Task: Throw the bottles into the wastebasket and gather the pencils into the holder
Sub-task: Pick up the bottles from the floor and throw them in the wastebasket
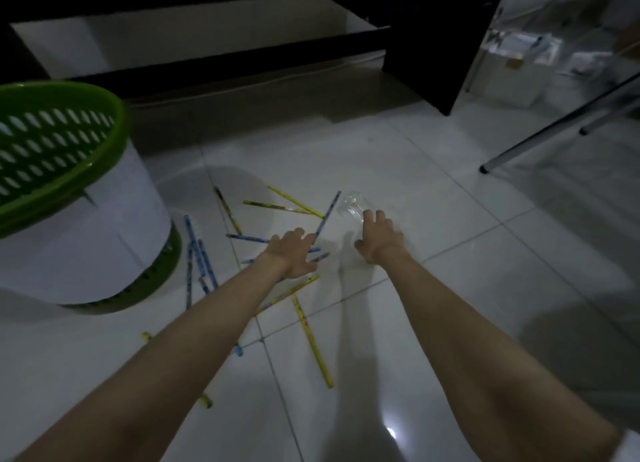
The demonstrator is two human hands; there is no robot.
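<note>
We reach both arms down over the tiled floor [433, 184], and the thing to settle is which hand owns the bottle. The clear bottle [353, 205] lies on its side just ahead of our right hand [379, 240] — its long axis seems to run away from us and a little to the left, though it is so transparent in this dim light that we cannot tell which end is the neck. Our right fingertips [372, 216] are at its near end, curled loosely and spread; we judge them touching or all but touching it, not yet closed round it.

Our left hand [294, 255] is open too, fingers splayed, holding nothing that we can see — it hovers over the crossed blue and yellow pencils [304, 323] scattered between our arms and toward the basket.

The green wastebasket [69, 171] stands well off to our left, beyond the left hand, with its mouth tilted toward us. So the right hand is plainly nearer the bottle, yet farther from the basket: the coming move, we judge, is a grasp across the bottle's width, then a carry leftward over the pencils. No holder is in view.
</note>
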